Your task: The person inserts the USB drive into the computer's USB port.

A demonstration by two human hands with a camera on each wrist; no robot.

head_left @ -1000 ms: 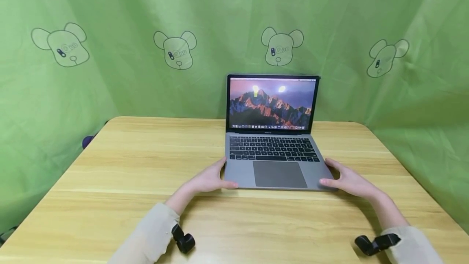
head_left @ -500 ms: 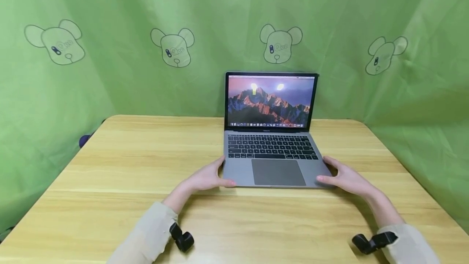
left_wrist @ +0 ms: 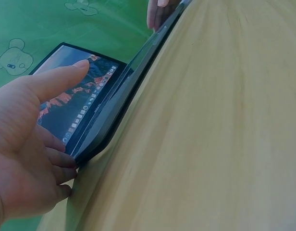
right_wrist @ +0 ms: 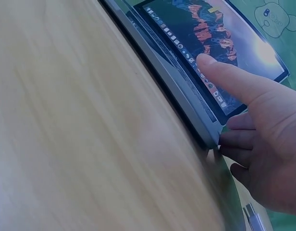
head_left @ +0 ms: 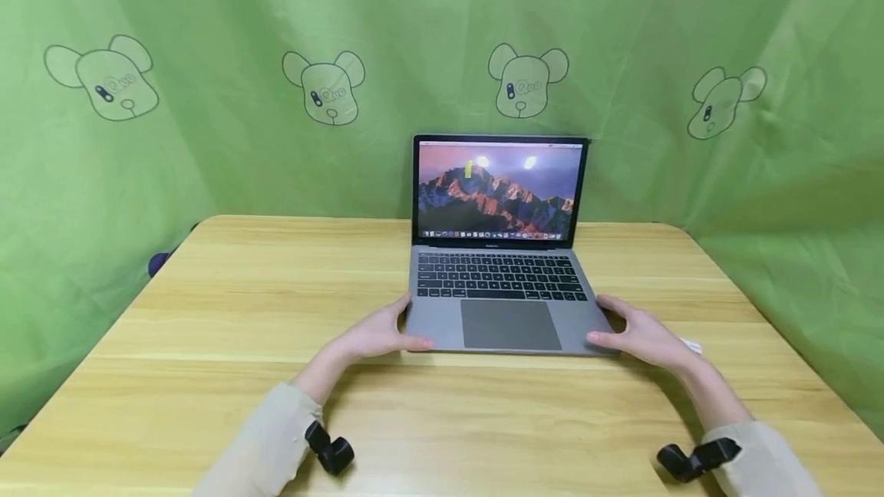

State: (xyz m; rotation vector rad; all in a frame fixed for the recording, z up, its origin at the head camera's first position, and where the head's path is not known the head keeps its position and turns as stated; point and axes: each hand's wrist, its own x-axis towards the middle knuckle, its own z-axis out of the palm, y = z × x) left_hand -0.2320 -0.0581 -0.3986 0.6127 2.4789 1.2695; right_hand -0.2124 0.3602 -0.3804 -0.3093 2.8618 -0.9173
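**Laptop held at both near corners, sliding on the surface**

Left hand (head_left: 382, 337) is gripping the laptop (head_left: 499, 305) at its near-left corner: thumb on the palm rest, fingers curled under the side edge, as the left wrist view shows (left_wrist: 28, 159). Right hand (head_left: 638, 334) is doing the same at the near-right corner, thumb on top, fingers tucked against the edge (right_wrist: 263, 154). Neither hand is released.

Laptop is sitting lid open, screen lit, right of centre on the wooden surface (head_left: 228, 313), base apparently flat on the wood.

Judgement on doing this well:
- Keeping pressure even on both corners so the base is tracking straight, not yawing.
- Pushing low on the base, never on the lid; the hinge is standing near upright.
- Keeping thumbs off the trackpad (head_left: 511, 324) to avoid stray clicks.
- Watching the small white item (head_left: 691, 345) lying just right of the right hand; what it is, I cannot tell. Best not dragging the base over it.
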